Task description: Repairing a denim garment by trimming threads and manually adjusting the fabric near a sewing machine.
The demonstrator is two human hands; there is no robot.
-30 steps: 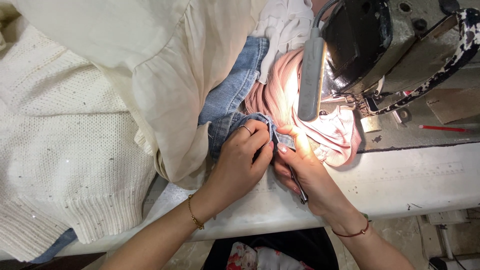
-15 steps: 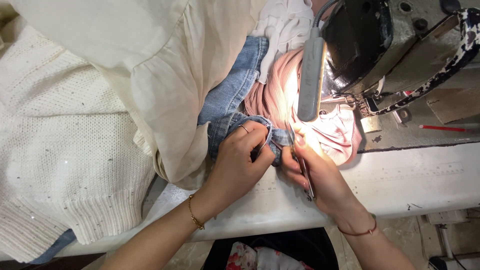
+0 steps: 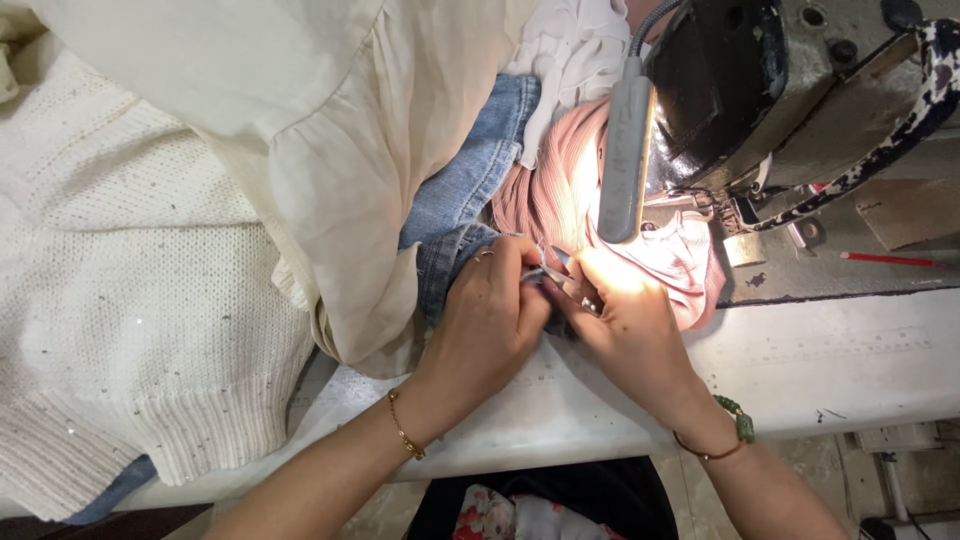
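Note:
My left hand (image 3: pixel 487 322) pinches a folded edge of blue denim garment (image 3: pixel 462 190) at the middle of the table. My right hand (image 3: pixel 625 330) is pressed against it from the right and grips a small metal thread snipper (image 3: pixel 562 276), whose tip lies on the denim edge between the two hands. Most of the tool is hidden under my fingers. Both hands sit under the bright lamp (image 3: pixel 622 150) of the sewing machine (image 3: pixel 790 90).
A pink ribbed cloth (image 3: pixel 560 185) lies under the lamp. A cream blouse (image 3: pixel 320 130) and a white knit sweater (image 3: pixel 110 300) cover the left side. White ruffled fabric (image 3: pixel 575 45) lies at the top. A red pencil (image 3: pixel 895 259) rests at the right on the white table (image 3: pixel 830 360).
My right hand has turned and moved up and left, closing against my left hand. The snipper, earlier sticking out below my palm, is now mostly covered with its tip at the denim edge.

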